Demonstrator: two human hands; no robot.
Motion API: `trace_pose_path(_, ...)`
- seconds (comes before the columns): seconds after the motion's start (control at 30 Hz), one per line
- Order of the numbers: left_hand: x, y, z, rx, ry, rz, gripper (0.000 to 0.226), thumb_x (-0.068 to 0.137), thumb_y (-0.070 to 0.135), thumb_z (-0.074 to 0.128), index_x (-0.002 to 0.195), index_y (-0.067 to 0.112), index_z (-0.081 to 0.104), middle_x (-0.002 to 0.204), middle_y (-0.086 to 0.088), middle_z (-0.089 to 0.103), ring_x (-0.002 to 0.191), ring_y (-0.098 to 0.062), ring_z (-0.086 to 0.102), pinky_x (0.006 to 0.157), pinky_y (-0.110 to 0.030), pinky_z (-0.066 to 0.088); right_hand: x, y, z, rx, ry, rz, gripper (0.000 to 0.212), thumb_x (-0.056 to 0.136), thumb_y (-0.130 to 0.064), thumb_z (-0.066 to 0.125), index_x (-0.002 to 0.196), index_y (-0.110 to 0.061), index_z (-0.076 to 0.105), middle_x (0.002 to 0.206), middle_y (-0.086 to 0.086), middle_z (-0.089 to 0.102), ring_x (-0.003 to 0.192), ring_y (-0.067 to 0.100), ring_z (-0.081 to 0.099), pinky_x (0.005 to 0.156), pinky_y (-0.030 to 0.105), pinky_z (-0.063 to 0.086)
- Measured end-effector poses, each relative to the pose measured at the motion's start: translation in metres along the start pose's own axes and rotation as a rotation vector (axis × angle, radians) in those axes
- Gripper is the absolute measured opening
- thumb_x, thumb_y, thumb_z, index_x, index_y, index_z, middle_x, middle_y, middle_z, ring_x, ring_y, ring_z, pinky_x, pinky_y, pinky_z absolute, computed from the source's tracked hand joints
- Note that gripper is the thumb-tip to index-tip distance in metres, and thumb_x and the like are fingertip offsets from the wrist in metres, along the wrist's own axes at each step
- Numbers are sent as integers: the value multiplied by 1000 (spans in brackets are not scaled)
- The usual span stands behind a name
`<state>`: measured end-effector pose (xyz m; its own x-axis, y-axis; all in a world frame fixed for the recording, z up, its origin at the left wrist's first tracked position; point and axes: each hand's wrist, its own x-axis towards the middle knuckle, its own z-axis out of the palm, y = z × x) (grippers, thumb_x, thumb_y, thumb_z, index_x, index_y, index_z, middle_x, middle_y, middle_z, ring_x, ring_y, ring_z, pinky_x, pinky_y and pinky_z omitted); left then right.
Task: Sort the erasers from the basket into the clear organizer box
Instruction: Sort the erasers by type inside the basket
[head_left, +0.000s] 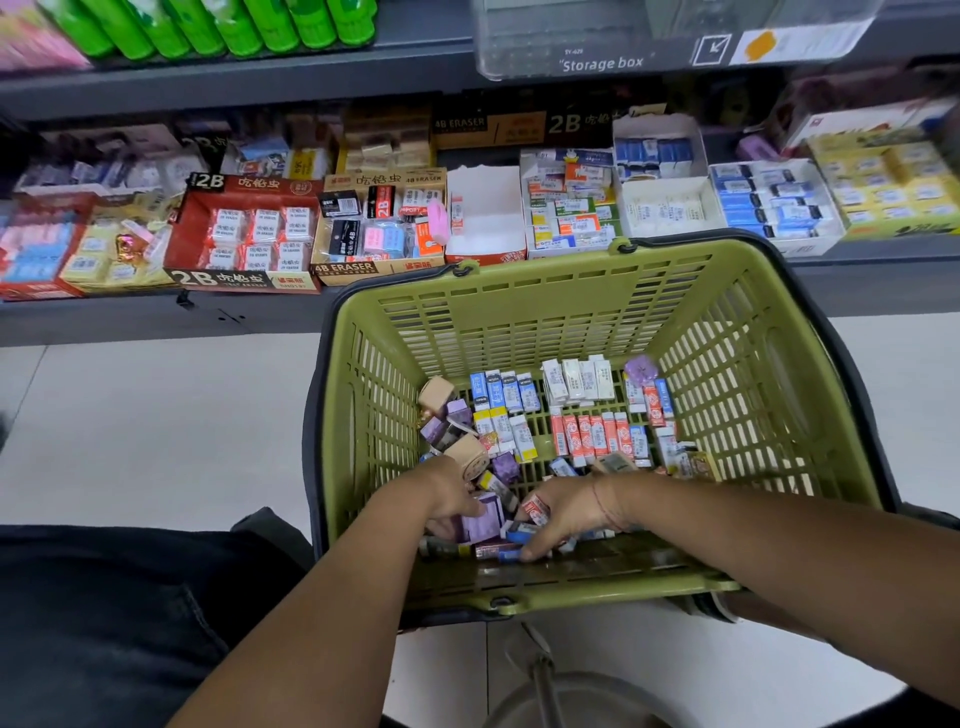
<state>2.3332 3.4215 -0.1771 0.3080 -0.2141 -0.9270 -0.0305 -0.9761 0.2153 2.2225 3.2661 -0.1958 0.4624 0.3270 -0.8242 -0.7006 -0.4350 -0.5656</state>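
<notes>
A green plastic basket sits on the floor before me, its bottom covered with several boxed erasers in blue, white, red and purple wrappers. Both my hands are down in the near end of the basket. My left hand grips a purple eraser box. My right hand curls over the pile and pinches a small red-and-white eraser. A clear box labelled "Storage box" stands on the upper shelf at the top right.
A low shelf behind the basket holds several open display cartons of erasers. Green bottles stand on the upper shelf at left. My dark trouser leg is at lower left; a metal stool is below the basket.
</notes>
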Motion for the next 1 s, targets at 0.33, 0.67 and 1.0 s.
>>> trace_pose_path(0.33, -14, 23, -11, 424, 262, 58, 45, 93, 42, 57, 117, 5, 59, 104, -11, 63, 95, -24, 61, 75, -29, 47, -9, -1, -23, 169, 169, -42, 34, 76, -27, 77, 102, -14, 61, 88, 0, 59, 74, 9, 55, 62, 18, 46)
trace_pose_path(0.67, -5, 51, 17, -1362, -195, 285, 42, 93, 44, 53, 123, 15, 58, 127, -12, 59, 117, -28, 57, 92, -42, 50, 5, -34, -30, 533, 584, -216, 25, 86, -33, 65, 99, -11, 61, 88, 7, 64, 82, 20, 60, 73, 29, 46)
trace_pose_path(1.0, 12, 38, 14, -1458, -256, 243, 24, 93, 26, 58, 110, 10, 63, 89, -13, 70, 74, -24, 71, 67, -39, 60, -2, -41, -30, 1039, 441, -247, 16, 100, -14, 44, 100, -5, 58, 83, 11, 58, 68, 20, 53, 59, 29, 47)
